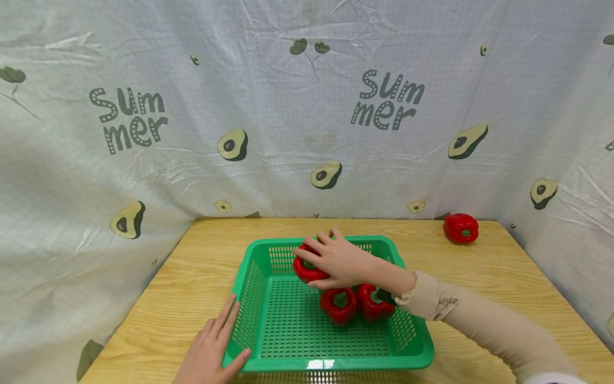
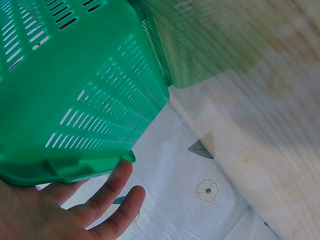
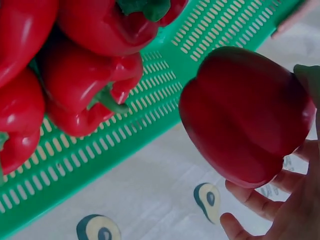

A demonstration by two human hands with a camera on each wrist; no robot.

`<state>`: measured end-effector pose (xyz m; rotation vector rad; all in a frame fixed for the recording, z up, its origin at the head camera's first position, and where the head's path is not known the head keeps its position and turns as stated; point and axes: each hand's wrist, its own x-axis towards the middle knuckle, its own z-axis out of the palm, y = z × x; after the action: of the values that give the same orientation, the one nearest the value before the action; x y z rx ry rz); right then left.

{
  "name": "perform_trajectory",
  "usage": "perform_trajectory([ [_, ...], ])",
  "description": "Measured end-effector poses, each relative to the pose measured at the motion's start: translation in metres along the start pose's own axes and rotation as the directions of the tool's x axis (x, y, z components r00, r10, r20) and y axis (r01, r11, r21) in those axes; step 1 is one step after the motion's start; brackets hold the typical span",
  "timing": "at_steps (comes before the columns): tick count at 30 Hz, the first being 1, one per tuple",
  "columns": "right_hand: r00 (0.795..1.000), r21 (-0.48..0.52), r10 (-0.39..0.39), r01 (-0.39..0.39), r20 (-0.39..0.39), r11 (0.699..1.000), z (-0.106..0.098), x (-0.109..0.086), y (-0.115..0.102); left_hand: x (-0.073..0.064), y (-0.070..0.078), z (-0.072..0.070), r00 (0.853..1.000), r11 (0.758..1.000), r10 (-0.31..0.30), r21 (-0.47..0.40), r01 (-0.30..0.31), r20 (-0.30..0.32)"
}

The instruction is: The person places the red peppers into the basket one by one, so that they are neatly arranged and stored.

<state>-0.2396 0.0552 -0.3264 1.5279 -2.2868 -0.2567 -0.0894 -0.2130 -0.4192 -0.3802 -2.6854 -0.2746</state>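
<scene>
A red bell pepper [image 1: 307,271] is in the grip of my right hand [image 1: 342,261], up at the back part of a green plastic basket [image 1: 331,364]. In the right wrist view the held bell pepper [image 3: 245,120] shows its smooth side, with the fingers around one end. Below the right wrist, another red bell pepper [image 1: 339,305] lies in the basket beside a third bell pepper [image 1: 373,303], partly covered by the wrist. My left hand [image 1: 211,341] rests at the basket's front left corner, fingers stretched along the rim.
The basket stands on a light wooden table [image 1: 163,304]. One more red bell pepper [image 1: 461,229] lies at the table's back right corner. A pale curtain [image 1: 278,106] printed with avocados hangs behind and at both sides.
</scene>
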Motion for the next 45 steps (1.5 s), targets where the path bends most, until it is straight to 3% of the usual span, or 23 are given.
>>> perform_trajectory([
  [13,0.990,-0.038,0.053,-0.048,0.130,0.998,0.021,0.024,-0.007,0.000,0.000,-0.004,0.997,0.998,-0.038,0.059,0.034,0.060],
  [23,0.971,-0.058,0.053,-0.040,0.235,0.998,0.036,0.035,-0.008,-0.002,-0.001,-0.004,0.997,0.996,-0.043,0.081,0.038,0.063],
  [27,0.957,-0.069,0.063,-0.045,0.282,0.997,0.041,0.040,-0.011,-0.003,-0.002,-0.003,0.997,0.996,-0.049,0.077,0.045,0.062],
  [34,0.914,-0.061,0.108,-0.091,0.392,0.994,0.046,0.044,-0.017,-0.003,-0.001,-0.003,0.998,0.997,-0.042,0.070,0.039,0.049],
  [45,0.892,-0.101,0.131,-0.096,0.432,0.990,0.054,0.045,-0.019,-0.002,0.000,-0.002,0.998,0.998,-0.042,0.057,0.039,0.053],
])
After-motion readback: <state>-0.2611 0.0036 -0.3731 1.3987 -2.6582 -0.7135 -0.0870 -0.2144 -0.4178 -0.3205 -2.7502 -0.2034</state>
